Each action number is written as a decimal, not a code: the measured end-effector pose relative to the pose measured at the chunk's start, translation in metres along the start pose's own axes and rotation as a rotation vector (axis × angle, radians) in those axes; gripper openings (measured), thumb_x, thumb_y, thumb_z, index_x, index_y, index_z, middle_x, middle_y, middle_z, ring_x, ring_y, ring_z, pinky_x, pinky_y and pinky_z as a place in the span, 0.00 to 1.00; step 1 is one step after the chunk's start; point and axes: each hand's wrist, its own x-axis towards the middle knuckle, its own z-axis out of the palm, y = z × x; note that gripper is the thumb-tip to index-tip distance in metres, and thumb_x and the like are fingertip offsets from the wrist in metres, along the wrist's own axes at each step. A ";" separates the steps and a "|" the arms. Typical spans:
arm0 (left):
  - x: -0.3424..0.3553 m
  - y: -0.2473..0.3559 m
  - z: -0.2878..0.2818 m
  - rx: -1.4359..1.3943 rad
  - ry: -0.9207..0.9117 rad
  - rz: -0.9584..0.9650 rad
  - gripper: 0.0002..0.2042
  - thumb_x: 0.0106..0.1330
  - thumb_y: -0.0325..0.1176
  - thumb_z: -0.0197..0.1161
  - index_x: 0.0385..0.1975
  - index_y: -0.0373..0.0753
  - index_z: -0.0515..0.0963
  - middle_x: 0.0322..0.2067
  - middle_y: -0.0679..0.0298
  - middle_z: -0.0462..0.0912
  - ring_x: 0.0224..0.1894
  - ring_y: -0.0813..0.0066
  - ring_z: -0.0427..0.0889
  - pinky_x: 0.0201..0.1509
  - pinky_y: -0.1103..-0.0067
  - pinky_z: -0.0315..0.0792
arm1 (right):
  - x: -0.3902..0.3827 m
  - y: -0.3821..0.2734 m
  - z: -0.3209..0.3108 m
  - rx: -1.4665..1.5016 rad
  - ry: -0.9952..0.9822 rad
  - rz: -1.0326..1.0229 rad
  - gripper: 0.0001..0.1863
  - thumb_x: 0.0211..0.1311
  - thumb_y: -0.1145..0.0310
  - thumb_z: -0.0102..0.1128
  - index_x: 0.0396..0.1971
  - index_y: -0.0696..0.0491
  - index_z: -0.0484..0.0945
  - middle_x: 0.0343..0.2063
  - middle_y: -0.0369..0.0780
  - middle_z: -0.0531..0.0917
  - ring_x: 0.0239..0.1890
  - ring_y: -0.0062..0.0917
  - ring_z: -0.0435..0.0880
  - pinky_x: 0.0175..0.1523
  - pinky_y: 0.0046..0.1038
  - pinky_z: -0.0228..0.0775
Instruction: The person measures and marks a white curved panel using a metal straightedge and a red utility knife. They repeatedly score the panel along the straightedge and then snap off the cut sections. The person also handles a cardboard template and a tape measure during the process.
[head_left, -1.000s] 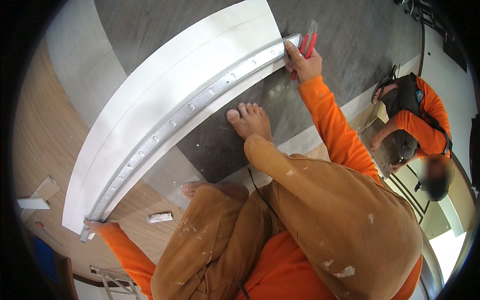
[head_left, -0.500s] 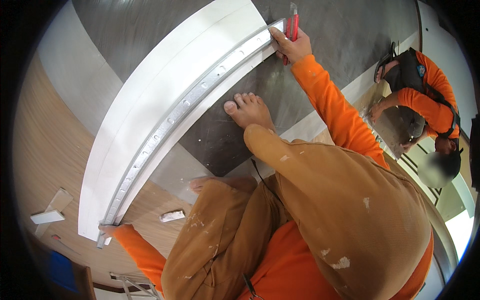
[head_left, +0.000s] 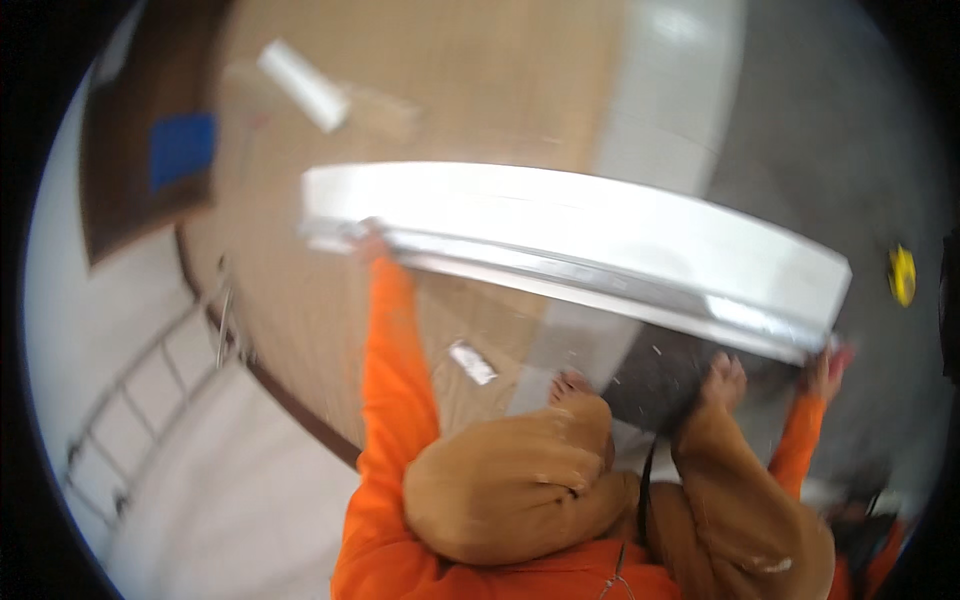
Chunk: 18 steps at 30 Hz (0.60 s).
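Left: white offcut (head_left: pixel 303 85) on wood-look floor (head_left: pixel 480 90); then the person's left hand (head_left: pixel 372 243), blurred, fingers clamped on the left end of a metal channel (head_left: pixel 560 268). Centre: the channel runs lengthwise along the near side of a long white board (head_left: pixel 560 205), beyond a small white block (head_left: pixel 472 362). Right: right hand (head_left: pixel 822 375), blurred, fingers clamped at the channel's right end, red cutter (head_left: pixel 844 353) against it; yellow object (head_left: pixel 902 276) well apart.
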 end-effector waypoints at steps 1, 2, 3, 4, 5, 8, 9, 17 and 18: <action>0.009 -0.010 -0.013 -0.021 0.035 -0.043 0.40 0.71 0.56 0.57 0.79 0.48 0.51 0.73 0.43 0.62 0.69 0.38 0.70 0.70 0.48 0.68 | 0.001 0.002 0.012 -0.040 0.025 0.016 0.27 0.75 0.70 0.61 0.70 0.45 0.65 0.42 0.32 0.79 0.37 0.18 0.79 0.39 0.23 0.75; 0.010 -0.010 -0.005 -0.072 0.031 -0.067 0.40 0.70 0.56 0.58 0.78 0.49 0.53 0.72 0.43 0.62 0.68 0.38 0.70 0.69 0.47 0.67 | -0.006 -0.003 0.008 -0.100 0.088 0.017 0.31 0.75 0.71 0.61 0.74 0.44 0.62 0.54 0.37 0.81 0.49 0.24 0.84 0.50 0.28 0.80; 0.017 -0.012 -0.006 -0.130 0.041 -0.083 0.40 0.70 0.57 0.58 0.78 0.49 0.54 0.72 0.43 0.62 0.68 0.37 0.70 0.69 0.47 0.67 | 0.008 0.008 -0.004 -0.120 0.069 -0.009 0.35 0.75 0.68 0.60 0.76 0.47 0.56 0.63 0.39 0.74 0.60 0.26 0.75 0.62 0.31 0.70; 0.026 -0.020 -0.010 -0.180 0.033 -0.054 0.44 0.67 0.58 0.61 0.80 0.53 0.50 0.76 0.44 0.57 0.72 0.32 0.62 0.74 0.45 0.57 | 0.023 0.027 -0.026 -0.128 0.052 -0.031 0.38 0.76 0.65 0.60 0.79 0.49 0.51 0.72 0.41 0.67 0.71 0.28 0.67 0.74 0.35 0.60; 0.012 -0.020 -0.013 -0.181 0.058 -0.077 0.44 0.66 0.57 0.62 0.80 0.52 0.51 0.78 0.47 0.53 0.76 0.31 0.52 0.78 0.48 0.47 | 0.006 0.001 0.013 -0.170 0.106 0.052 0.39 0.76 0.65 0.60 0.79 0.51 0.51 0.74 0.41 0.64 0.72 0.28 0.66 0.74 0.35 0.60; -0.002 -0.021 -0.014 -0.324 0.007 -0.109 0.45 0.66 0.53 0.64 0.81 0.56 0.48 0.81 0.55 0.46 0.79 0.35 0.42 0.80 0.49 0.36 | -0.015 -0.030 0.049 -0.213 0.230 0.033 0.41 0.75 0.63 0.62 0.79 0.54 0.50 0.76 0.44 0.61 0.73 0.32 0.65 0.74 0.36 0.60; -0.006 -0.018 -0.014 -0.333 0.005 -0.120 0.45 0.66 0.53 0.64 0.81 0.55 0.48 0.81 0.55 0.46 0.79 0.35 0.41 0.80 0.48 0.35 | -0.012 -0.030 0.041 -0.245 0.219 0.052 0.41 0.74 0.63 0.62 0.79 0.55 0.50 0.76 0.44 0.61 0.73 0.32 0.65 0.74 0.37 0.60; -0.014 0.002 -0.019 -0.395 0.007 -0.151 0.44 0.64 0.49 0.64 0.80 0.49 0.52 0.81 0.54 0.45 0.80 0.37 0.38 0.80 0.49 0.33 | 0.037 -0.004 -0.036 -0.399 0.198 0.004 0.38 0.71 0.63 0.65 0.75 0.55 0.59 0.65 0.45 0.73 0.55 0.30 0.78 0.54 0.30 0.73; -0.014 0.003 -0.019 -0.397 0.012 -0.153 0.44 0.64 0.49 0.64 0.80 0.49 0.52 0.81 0.54 0.45 0.80 0.38 0.37 0.80 0.49 0.33 | 0.041 -0.003 -0.037 -0.348 0.222 0.002 0.37 0.71 0.63 0.66 0.75 0.54 0.61 0.60 0.44 0.78 0.46 0.27 0.83 0.45 0.27 0.77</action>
